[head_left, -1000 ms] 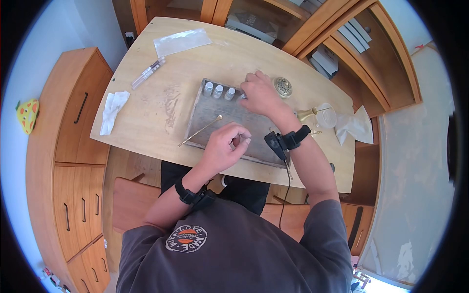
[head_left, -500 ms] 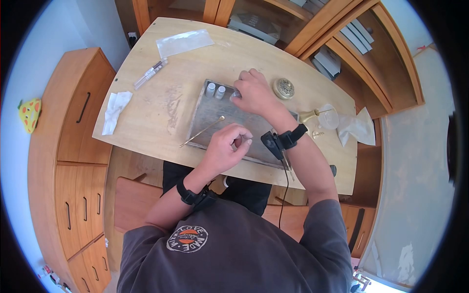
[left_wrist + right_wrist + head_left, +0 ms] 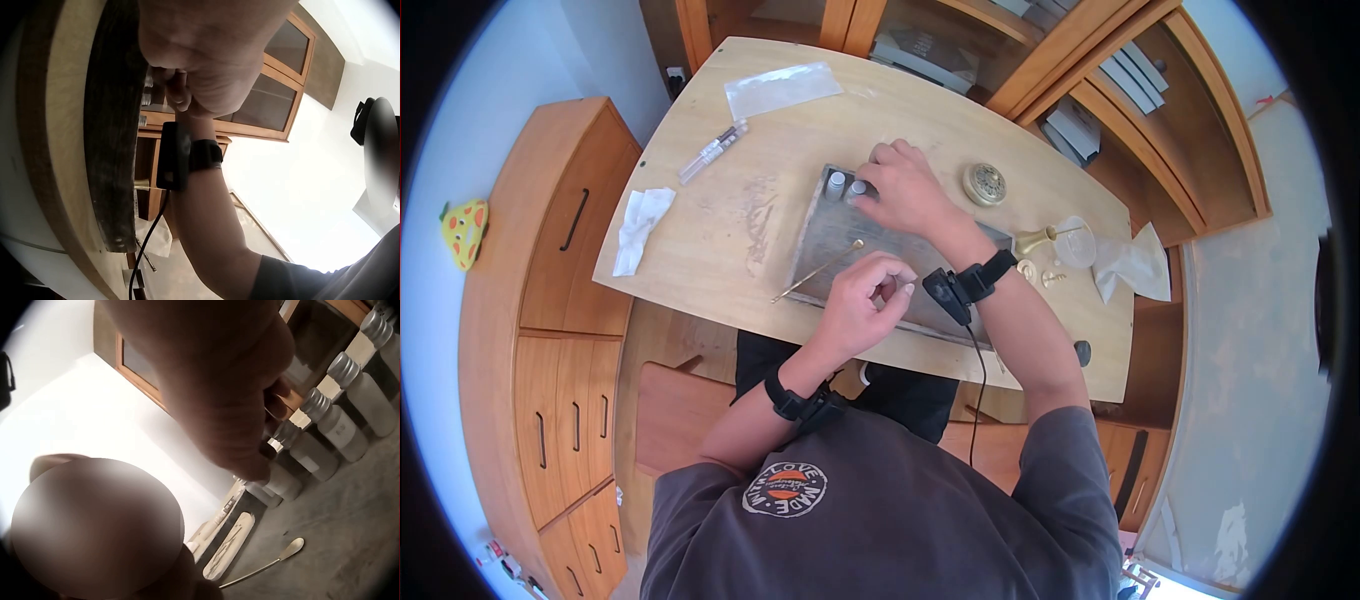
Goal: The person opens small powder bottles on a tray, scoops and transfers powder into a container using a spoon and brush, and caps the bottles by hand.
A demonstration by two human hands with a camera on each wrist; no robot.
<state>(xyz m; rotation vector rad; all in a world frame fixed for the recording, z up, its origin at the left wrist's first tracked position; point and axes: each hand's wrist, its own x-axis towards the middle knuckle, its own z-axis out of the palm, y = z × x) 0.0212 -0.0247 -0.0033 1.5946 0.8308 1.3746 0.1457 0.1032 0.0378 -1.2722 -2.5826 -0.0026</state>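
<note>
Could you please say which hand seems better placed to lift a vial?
Probably the right hand: it is at the vials, while the left hand is by the near edge of the tray.

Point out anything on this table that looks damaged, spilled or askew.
Dark streaks mark the pale tabletop left of the tray, unlike the plainer wood around them; stain or wear, I cannot tell.

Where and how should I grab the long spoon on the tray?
Probably best: pinch the spoon by its near handle end with the left hand, from the near side. That thin end pokes past the rim of the tray, while the bowl lies inside, so fingers should close around it.
</note>
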